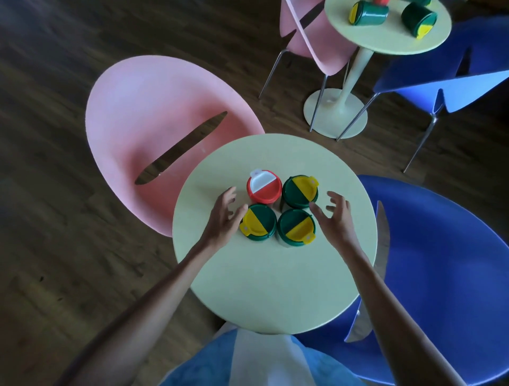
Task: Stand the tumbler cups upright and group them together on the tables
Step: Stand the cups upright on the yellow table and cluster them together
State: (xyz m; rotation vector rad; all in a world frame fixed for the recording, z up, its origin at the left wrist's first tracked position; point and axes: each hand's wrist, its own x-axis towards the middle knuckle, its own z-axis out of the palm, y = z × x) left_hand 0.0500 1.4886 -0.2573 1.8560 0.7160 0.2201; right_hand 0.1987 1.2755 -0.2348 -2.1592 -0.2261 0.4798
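Note:
On the near round pale-green table (272,283) several tumbler cups stand upright in a tight cluster: a red cup with a white lid flap (264,186) and three green cups with yellow lid flaps (299,191), (258,222), (296,227). My left hand (223,220) hovers just left of the cluster, fingers apart, thumb close to the near-left green cup. My right hand (333,217) is spread open just right of the cluster, holding nothing. On the far round table (385,38) two green cups lie on their sides (369,13), (418,19), with a red cup (381,2) partly cut off.
A pink chair (143,115) stands left of the near table and a blue chair (440,261) to its right. A second pink chair (316,41) and a second blue chair (451,80) flank the far table. Dark wooden floor lies around.

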